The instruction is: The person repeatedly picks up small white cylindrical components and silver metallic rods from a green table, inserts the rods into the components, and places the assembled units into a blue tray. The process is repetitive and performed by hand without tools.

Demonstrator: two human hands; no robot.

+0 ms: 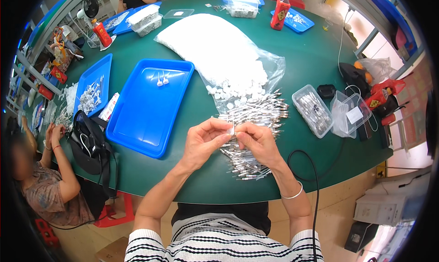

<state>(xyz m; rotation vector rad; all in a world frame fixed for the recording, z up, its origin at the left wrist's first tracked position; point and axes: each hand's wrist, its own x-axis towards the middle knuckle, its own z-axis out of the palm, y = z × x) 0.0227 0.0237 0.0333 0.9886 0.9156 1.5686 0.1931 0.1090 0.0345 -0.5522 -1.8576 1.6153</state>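
The left hand (203, 140) and the right hand (258, 140) meet above the near edge of the green tabletop (311, 47); their fingertips pinch together on one small part (232, 130), a slim metal pin with a pale end, held between both hands; each grip is closed on it, thumb against forefinger. Directly beneath and beyond the hands lies a heap of metal pins (256, 120), spread from the near edge toward the middle of the tabletop; some lie under the right wrist, which wears a thin bracelet (295, 194).

Behind the heap, a clear plastic bag (215, 51) of small white caps lies open toward the person, caps spilling out at its mouth and touching the pins. To the left of the hands sits a blue tray (148, 106) with two finished white-tipped pieces (162, 80) near its far side; another blue tray (93, 88) lies beyond it near the left edge. At the right edge stand clear plastic boxes (313, 110); a black cable (315, 170) loops over the near edge. Another person (45, 179) sits at the left edge.
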